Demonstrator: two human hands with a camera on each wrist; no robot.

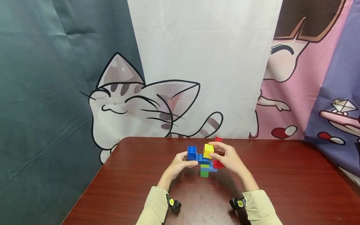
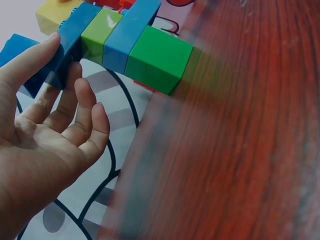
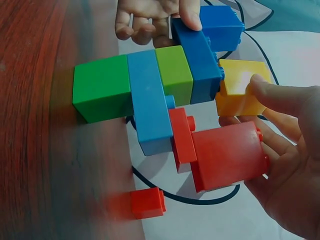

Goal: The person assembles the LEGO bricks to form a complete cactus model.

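A stack of toy building bricks stands on the table between the two hands. At its base is a green brick (image 3: 102, 87), then a light blue brick (image 3: 150, 100), a lime brick (image 3: 174, 72) and a long dark blue brick (image 3: 197, 60). Another blue brick (image 1: 192, 153) rises from the long one's left end. My left hand (image 1: 178, 164) pinches the long blue brick between thumb and fingers. With thumb and fingers, my right hand (image 1: 229, 157) grips a yellow brick (image 1: 208, 151) against that brick's studs; whether it is fully seated I cannot tell. Red bricks (image 3: 227, 155) join the light blue one's right end.
A separate small red brick (image 3: 147, 203) lies behind the stack, near the far edge of the brown table (image 1: 135, 175). Beyond that edge hangs a printed cloth (image 1: 233, 78) with a cartoon cat.
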